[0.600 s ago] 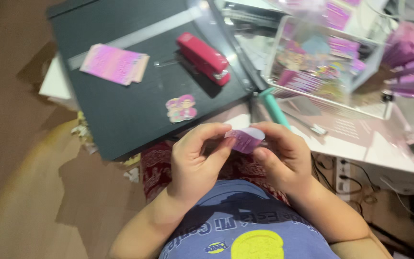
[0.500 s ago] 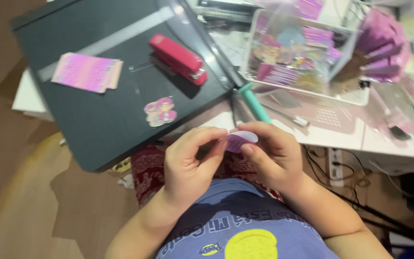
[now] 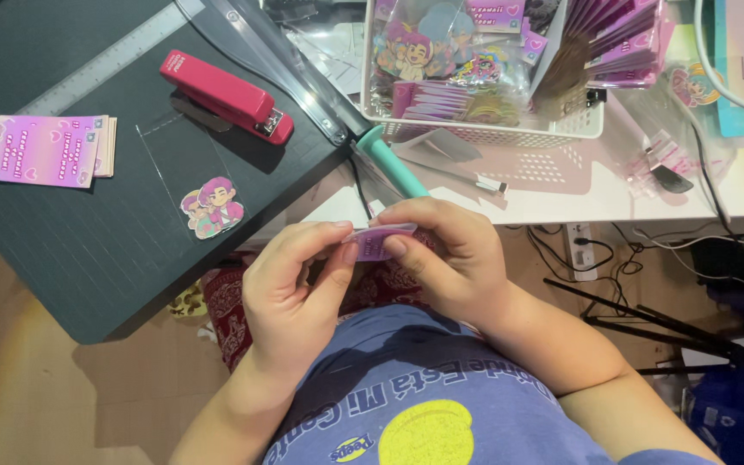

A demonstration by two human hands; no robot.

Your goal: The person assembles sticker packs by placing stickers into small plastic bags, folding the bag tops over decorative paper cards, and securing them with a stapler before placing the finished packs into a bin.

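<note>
The purple card (image 3: pixel 378 241), earlier bowed open between both hands, was pressed flatter, and the left hand (image 3: pixel 290 293) and right hand (image 3: pixel 449 258) closed tighter around it over the lap.

stapler (image 3: pixel 226 95): red | card (image 3: pixel 378 241): purple | cutter handle (image 3: pixel 393 162): teal | basket (image 3: pixel 510 138): white

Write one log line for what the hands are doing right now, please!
left hand: pinches purple card | right hand: pinches same card | near: red stapler, paper cutter
</note>
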